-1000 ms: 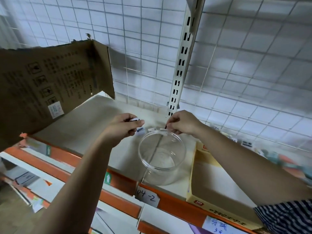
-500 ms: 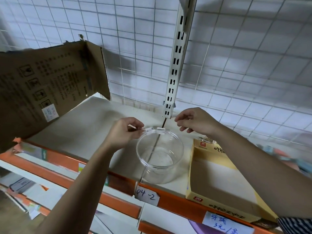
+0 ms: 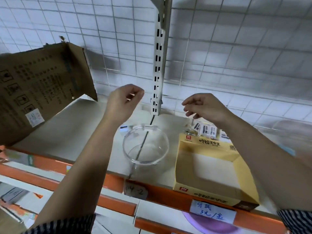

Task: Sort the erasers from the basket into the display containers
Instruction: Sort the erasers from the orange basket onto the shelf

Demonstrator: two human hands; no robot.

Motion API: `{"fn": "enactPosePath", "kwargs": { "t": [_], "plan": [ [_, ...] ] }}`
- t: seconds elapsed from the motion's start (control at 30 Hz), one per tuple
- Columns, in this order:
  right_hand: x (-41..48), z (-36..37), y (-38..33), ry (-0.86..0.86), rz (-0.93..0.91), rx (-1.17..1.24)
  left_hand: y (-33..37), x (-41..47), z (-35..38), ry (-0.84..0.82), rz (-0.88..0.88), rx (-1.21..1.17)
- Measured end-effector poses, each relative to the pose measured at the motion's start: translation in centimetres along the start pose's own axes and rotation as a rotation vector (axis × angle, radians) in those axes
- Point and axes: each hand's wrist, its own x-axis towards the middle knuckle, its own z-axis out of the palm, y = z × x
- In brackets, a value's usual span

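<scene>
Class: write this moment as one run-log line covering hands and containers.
left hand: fingers curled, contents unclear | right hand: loose, holding nothing | clear container: empty | yellow box: visible part empty

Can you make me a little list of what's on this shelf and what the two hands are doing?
Left hand: up above the shelf, fingers curled; can't tell if it holds anything
Right hand: up in the air, fingers loosely curled, nothing seen in it
Clear round tub: on the shelf below the hands, looks empty
Yellow box: right of the tub, open top, looks empty
Small white packets: behind the yellow box
Brown cardboard box: at the left end
</scene>
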Motion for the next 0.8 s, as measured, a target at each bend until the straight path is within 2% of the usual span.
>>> {"fn": "enactPosePath", "kwargs": {
  "t": [0.2, 0.5, 0.67, 0.8],
  "plan": [
    [-4.0, -8.2, 1.2, 0.247, -0.019, 0.066, 9.8, 2.8, 6.8, -0.211, 0.168, -0.092],
    [-14.3, -22.7, 7.5, 0.518, 0.043, -0.003, 22.2, -1.5, 22.4, -0.453, 0.295, -0.199],
    [-21.7, -30.6, 11.7, 0.592, 0.149, -0.081, 28.9, -5.4, 31.3, -0.58, 0.306, -0.271],
    [-26.0, -35.7, 15.3, 0.604, 0.205, -0.257, 32.6, -7.7, 37.3, -0.636, 0.318, -0.273]
  ]
}}
